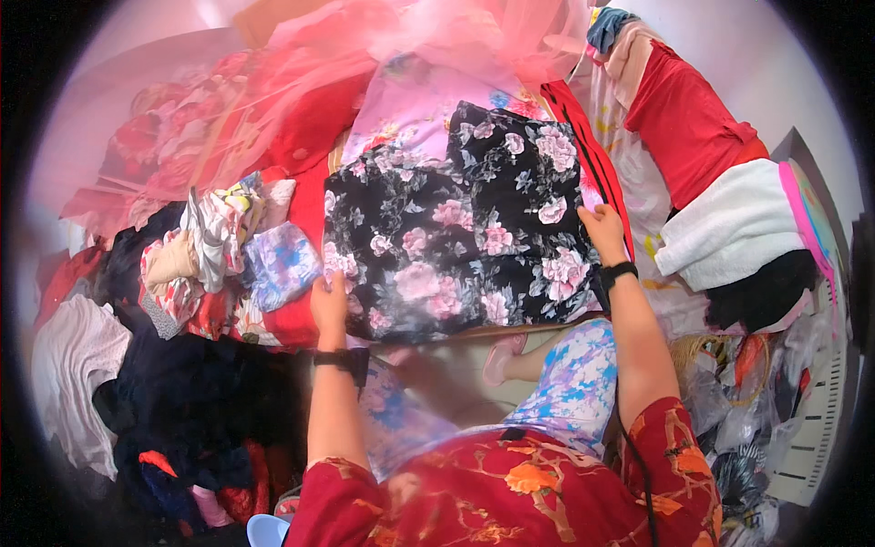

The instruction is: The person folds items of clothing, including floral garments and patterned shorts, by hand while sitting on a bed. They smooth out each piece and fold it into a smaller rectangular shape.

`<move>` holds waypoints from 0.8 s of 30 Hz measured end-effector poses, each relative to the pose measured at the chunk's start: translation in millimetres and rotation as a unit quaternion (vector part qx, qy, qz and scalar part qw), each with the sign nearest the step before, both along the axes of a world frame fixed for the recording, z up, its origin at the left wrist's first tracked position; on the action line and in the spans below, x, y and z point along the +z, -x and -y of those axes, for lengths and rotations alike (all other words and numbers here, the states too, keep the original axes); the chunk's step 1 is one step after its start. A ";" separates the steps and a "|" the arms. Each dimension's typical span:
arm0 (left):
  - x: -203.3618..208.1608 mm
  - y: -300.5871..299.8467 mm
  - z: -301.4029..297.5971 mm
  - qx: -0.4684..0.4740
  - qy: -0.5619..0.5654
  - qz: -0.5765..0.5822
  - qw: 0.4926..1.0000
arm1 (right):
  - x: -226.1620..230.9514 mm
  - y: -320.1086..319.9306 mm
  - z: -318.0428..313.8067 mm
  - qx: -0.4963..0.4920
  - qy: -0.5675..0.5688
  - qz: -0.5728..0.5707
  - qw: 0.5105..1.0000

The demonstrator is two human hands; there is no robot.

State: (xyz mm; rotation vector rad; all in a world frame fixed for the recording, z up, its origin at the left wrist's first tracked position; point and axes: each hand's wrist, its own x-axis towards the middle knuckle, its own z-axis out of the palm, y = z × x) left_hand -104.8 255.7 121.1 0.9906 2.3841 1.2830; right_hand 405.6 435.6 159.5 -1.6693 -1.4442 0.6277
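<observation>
A black floral garment with pink blossoms and grey leaves lies spread in front of me; its exact kind is unclear. My left hand pinches its left edge near the lower corner. On the other side, my right hand is closed on the right edge, higher up. The far right part of the cloth reaches farther back than the left part. Beneath it lies a pink flowered cloth on a red cover. A small folded lilac-and-blue cloth rests just left of my left hand.
To the left are a heap of small patterned clothes and a dark clothes pile. Pink netting hangs at the back. At right lie a red cloth, a white towel and plastic bags.
</observation>
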 end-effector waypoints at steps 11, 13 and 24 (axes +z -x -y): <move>31.7 -37.2 -38.0 -0.118 0.051 -0.238 0.963 | -16.4 -1.3 -81.7 0.094 0.100 -0.361 0.922; 17.6 -8.7 -41.8 -0.081 0.027 -0.125 0.989 | -15.2 -19.1 -82.6 0.090 0.086 -0.383 0.915; 23.2 7.0 -57.9 -0.092 0.108 -0.142 0.980 | -29.1 -36.6 -56.3 0.051 0.166 -0.533 0.828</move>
